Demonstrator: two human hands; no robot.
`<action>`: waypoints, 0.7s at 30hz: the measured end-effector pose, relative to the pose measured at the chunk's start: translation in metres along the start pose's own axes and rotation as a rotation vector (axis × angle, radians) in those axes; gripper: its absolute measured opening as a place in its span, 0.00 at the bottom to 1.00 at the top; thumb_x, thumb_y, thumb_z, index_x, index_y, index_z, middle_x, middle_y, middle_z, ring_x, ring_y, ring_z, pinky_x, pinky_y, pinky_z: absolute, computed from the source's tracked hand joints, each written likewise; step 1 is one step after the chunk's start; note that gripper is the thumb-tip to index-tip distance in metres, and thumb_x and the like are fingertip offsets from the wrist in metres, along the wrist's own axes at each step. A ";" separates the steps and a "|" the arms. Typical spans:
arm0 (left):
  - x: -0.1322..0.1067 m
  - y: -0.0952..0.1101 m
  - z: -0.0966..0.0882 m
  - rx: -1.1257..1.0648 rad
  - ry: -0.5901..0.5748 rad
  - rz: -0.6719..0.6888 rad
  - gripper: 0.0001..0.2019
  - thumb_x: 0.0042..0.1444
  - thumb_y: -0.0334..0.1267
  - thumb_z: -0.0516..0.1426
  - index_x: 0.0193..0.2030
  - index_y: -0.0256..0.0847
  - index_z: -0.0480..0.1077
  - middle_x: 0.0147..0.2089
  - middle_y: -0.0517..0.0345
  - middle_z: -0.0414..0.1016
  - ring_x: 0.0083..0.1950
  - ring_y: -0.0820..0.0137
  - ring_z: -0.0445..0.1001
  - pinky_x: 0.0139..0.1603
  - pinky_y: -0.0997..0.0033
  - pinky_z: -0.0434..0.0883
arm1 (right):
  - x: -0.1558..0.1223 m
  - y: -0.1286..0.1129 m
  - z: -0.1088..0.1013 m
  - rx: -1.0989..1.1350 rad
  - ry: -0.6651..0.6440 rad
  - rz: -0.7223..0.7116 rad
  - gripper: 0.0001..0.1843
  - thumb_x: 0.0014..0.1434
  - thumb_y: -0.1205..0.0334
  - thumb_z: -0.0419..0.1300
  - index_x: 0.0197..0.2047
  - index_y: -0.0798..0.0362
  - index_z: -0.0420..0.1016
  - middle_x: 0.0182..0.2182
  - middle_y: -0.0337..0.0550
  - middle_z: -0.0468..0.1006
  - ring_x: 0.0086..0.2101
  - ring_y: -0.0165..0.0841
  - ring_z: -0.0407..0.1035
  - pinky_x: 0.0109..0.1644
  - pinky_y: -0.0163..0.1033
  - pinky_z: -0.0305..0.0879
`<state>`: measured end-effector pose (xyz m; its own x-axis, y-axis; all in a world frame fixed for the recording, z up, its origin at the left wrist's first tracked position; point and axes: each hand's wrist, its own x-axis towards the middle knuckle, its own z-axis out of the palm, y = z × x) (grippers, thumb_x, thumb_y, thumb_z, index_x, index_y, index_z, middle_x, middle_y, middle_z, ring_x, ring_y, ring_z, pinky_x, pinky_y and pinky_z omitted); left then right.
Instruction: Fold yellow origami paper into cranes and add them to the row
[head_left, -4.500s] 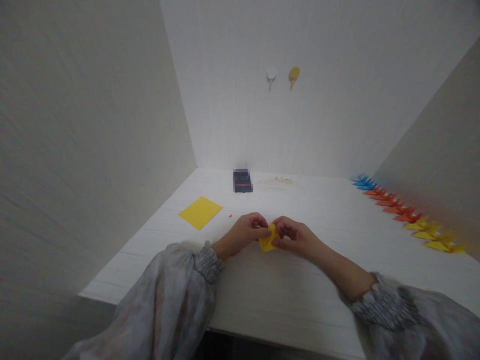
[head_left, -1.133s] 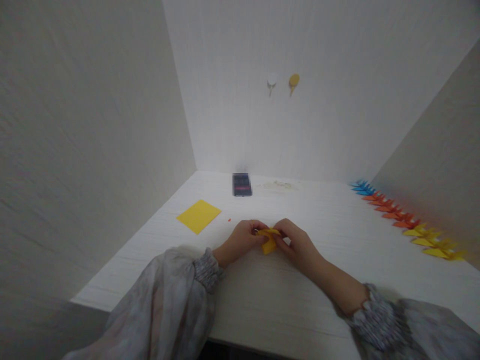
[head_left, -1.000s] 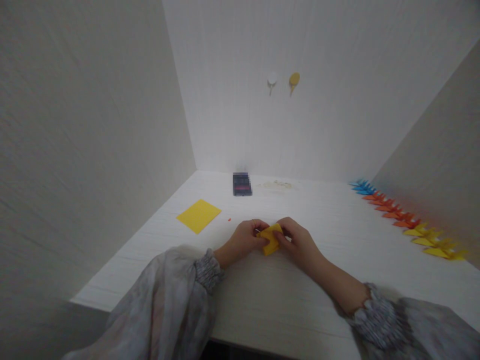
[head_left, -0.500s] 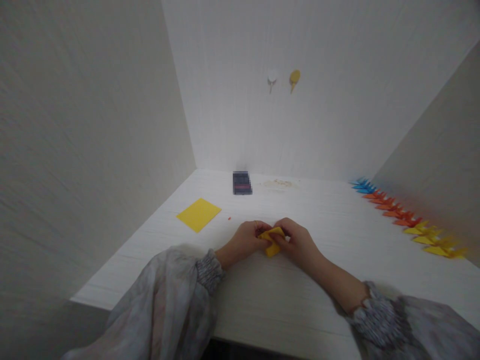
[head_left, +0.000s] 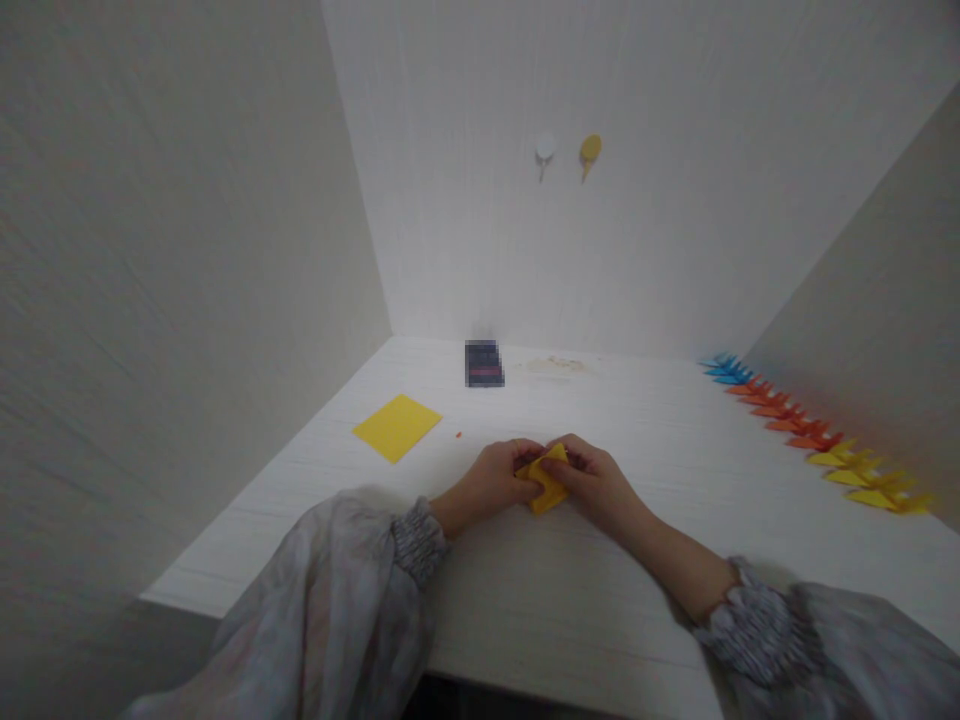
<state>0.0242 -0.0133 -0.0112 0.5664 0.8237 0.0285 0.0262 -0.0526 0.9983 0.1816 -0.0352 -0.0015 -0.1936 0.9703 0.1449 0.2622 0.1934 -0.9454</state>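
Between my two hands, just above the white table, is a small piece of folded yellow paper (head_left: pixel 550 490). My left hand (head_left: pixel 501 475) pinches its left side, with the thumb in front and the other fingers behind. On the right side, my right hand (head_left: pixel 596 478) grips the paper, its thumb lying across the front face. The fingertips behind the paper are partly hidden. Left of my hands, a flat yellow sheet of paper (head_left: pixel 398 428) lies on the table.
A row of folded blue, orange and yellow paper figures (head_left: pixel 806 430) runs along the right wall. At the back is a dark pixelated object (head_left: pixel 484 364). A tiny orange scrap (head_left: pixel 459 435) lies near the sheet. Two hooks, one white (head_left: pixel 545 148) and one yellow (head_left: pixel 591 149), are on the back wall.
The right thumb has moved onto the front of the yellow paper. The paper's upper flap, bent over before, now stands up in a point and the front looks flatter.
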 end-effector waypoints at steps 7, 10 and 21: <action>0.001 -0.003 -0.002 0.011 -0.013 0.013 0.23 0.38 0.24 0.57 0.45 0.35 0.67 0.45 0.51 0.73 0.45 0.66 0.71 0.49 0.63 0.66 | 0.001 0.003 0.000 -0.023 0.024 -0.021 0.09 0.53 0.57 0.53 0.31 0.54 0.68 0.26 0.41 0.71 0.27 0.30 0.65 0.28 0.35 0.63; 0.001 -0.003 -0.002 0.012 -0.020 0.008 0.23 0.39 0.24 0.57 0.46 0.37 0.68 0.45 0.52 0.73 0.46 0.66 0.71 0.49 0.62 0.66 | 0.000 0.002 0.000 -0.053 0.031 -0.031 0.11 0.54 0.56 0.51 0.31 0.54 0.69 0.25 0.40 0.70 0.26 0.30 0.64 0.27 0.34 0.62; 0.000 0.000 -0.001 0.075 -0.052 -0.004 0.22 0.39 0.26 0.57 0.46 0.36 0.69 0.42 0.53 0.74 0.42 0.68 0.72 0.46 0.67 0.67 | -0.002 -0.005 -0.003 -0.279 0.070 -0.116 0.13 0.56 0.56 0.50 0.29 0.54 0.70 0.25 0.42 0.71 0.26 0.31 0.64 0.28 0.35 0.61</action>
<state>0.0239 -0.0128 -0.0108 0.6084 0.7934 0.0198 0.0892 -0.0931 0.9917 0.1832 -0.0378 0.0036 -0.1737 0.9454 0.2758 0.4936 0.3259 -0.8063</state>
